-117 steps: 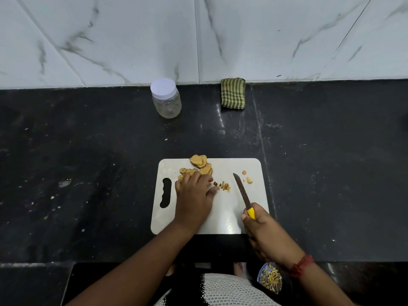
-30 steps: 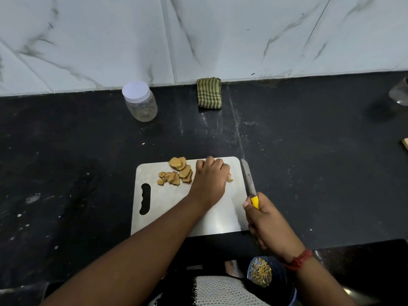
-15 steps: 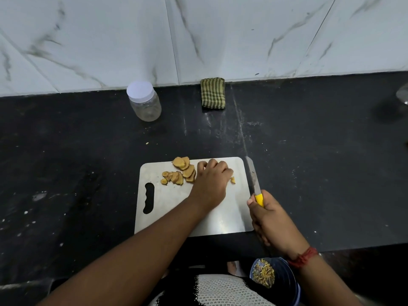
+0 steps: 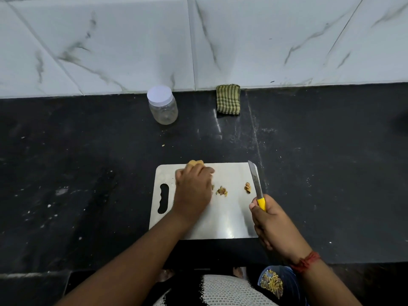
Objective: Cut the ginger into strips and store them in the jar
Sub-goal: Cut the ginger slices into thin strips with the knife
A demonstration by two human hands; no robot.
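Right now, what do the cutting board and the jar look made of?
Cutting board: looks like brushed metal, probably steel; grey, satin, with soft glare near its front edge. Could be pale plastic.
Jar: clear body, likely plastic, possibly glass; the counter shows through it. Its white lid looks like matte plastic.

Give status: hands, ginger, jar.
Left hand over ginger slices on cutting board; right hand grips knife, blade clear. Jar lidded, apart. Nothing blocking.

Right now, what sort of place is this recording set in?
Most likely a home kitchen: a dark stone counter below a marble-tiled wall, with a cutting board, knife and ginger.
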